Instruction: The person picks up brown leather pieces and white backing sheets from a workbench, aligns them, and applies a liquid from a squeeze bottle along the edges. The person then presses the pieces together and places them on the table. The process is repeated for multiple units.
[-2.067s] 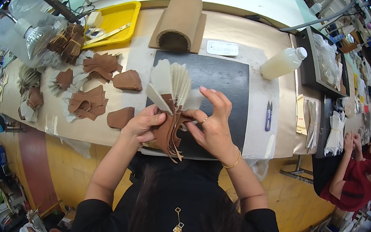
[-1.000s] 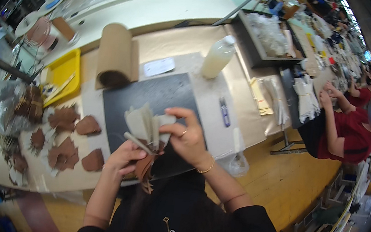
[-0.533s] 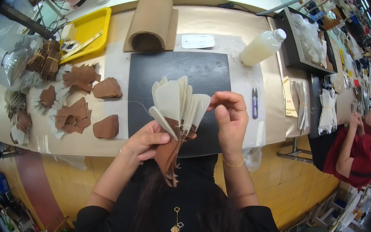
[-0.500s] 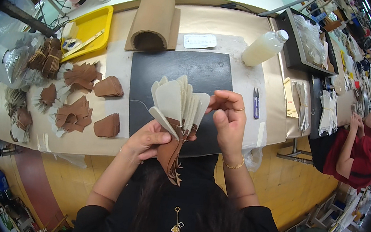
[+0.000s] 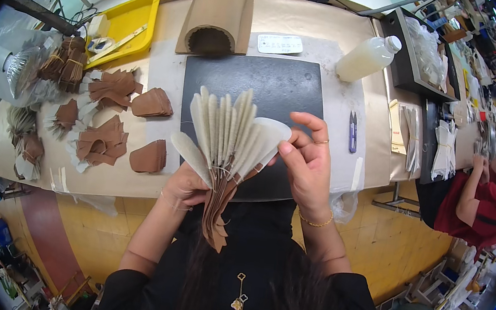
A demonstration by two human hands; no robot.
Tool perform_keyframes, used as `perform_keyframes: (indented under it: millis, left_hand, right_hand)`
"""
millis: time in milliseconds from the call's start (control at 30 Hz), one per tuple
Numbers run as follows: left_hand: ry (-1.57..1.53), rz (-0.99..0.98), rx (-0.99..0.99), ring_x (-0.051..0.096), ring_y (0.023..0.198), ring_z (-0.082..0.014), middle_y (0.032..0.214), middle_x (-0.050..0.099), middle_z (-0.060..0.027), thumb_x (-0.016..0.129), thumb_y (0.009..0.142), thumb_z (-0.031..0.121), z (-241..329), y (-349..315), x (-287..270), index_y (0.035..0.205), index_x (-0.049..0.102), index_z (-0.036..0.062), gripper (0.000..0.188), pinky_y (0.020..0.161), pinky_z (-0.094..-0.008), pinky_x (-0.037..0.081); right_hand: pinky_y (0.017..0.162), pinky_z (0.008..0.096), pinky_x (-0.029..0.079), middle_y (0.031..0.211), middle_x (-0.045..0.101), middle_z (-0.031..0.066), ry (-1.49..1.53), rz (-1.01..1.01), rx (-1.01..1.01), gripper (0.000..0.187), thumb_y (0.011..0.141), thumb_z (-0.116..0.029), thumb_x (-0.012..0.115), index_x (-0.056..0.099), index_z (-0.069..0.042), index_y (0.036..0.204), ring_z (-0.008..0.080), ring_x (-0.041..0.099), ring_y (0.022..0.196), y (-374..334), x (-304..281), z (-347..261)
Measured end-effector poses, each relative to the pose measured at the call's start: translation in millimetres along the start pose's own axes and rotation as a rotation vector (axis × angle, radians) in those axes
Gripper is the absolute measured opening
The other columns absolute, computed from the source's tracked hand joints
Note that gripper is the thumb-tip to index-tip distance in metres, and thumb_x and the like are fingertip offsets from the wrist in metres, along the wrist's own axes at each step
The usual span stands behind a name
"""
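A bundle of leather pieces (image 5: 224, 146), brown at the lower tails and pale grey at the rounded upper ends, fans out above my lap at the table's near edge. Thin thread is wound about its middle. My left hand (image 5: 185, 186) is closed around the bundle's narrow part, with some fingers hidden behind it. At the fan's right side, my right hand (image 5: 307, 162) pinches the edge of one pale rounded end between thumb and index finger. Behind the bundle lies a black mat (image 5: 254, 81).
Brown leather stacks (image 5: 153, 102) and tied bundles lie on the left, near a yellow tray (image 5: 148, 36). Beyond the mat stand a cardboard roll (image 5: 218, 2) and a bottle of cloudy liquid (image 5: 368, 59). Thread snips (image 5: 353, 132) lie on the right. A person in red (image 5: 470, 210) works farther right.
The bundle has turned and its pale ends have spread wider. My right thumb and index finger now hold the outermost pale end. The view has shifted slightly.
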State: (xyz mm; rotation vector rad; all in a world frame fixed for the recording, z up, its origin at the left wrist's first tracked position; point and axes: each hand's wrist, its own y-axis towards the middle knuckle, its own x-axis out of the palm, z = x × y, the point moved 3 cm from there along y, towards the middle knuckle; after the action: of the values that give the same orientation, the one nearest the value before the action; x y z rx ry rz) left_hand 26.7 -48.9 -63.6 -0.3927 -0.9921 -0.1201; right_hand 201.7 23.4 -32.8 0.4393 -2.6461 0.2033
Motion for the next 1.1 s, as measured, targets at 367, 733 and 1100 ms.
perform_keyframes:
  millis: [367, 733, 1100]
  left_hand:
    - [0.743, -0.006, 0.156, 0.052, 0.116, -0.0156, 0.123, 0.058, -0.0064, 0.074, 0.078, 0.003, 45.4, 64.5, -10.6, 0.133, 0.044, 0.0020, 0.063, 0.102, -0.0303, 0.038]
    - [1.673, 0.347, 0.044, 0.062, 0.096, -0.0276, 0.106, 0.064, -0.0192, 0.082, 0.069, 0.026, 98.1, 130.0, -47.3, 0.127, 0.051, 0.0049, 0.069, 0.087, -0.0346, 0.048]
    - [1.801, 0.498, 0.802, 0.053, 0.095, -0.0302, 0.101, 0.056, -0.0122, 0.078, 0.073, 0.020, 75.6, 85.1, -31.5, 0.107, 0.064, 0.0045, 0.040, 0.085, -0.0380, 0.044]
  right_hand:
    - [0.076, 0.0279, 0.049, 0.088, 0.062, 0.0070, 0.203, 0.172, -0.039, 0.023, 0.099, -0.016, 0.049, 0.048, -0.006, 0.119, 0.0141, 0.059, 0.077, 31.0, -57.6, 6.8]
    - [0.098, 0.0455, 0.047, 0.124, 0.053, 0.0239, 1.201, 0.009, -0.080, 0.092, 0.077, -0.074, 0.052, 0.044, 0.008, 0.120, 0.0310, 0.053, 0.117, 148.7, -126.3, 6.1]
    - [0.095, 0.0449, 0.049, 0.121, 0.055, 0.0121, 0.914, 0.374, -0.140, 0.056, 0.084, -0.043, 0.062, 0.051, -0.006, 0.124, 0.0280, 0.054, 0.114, 154.8, -120.1, 10.7]
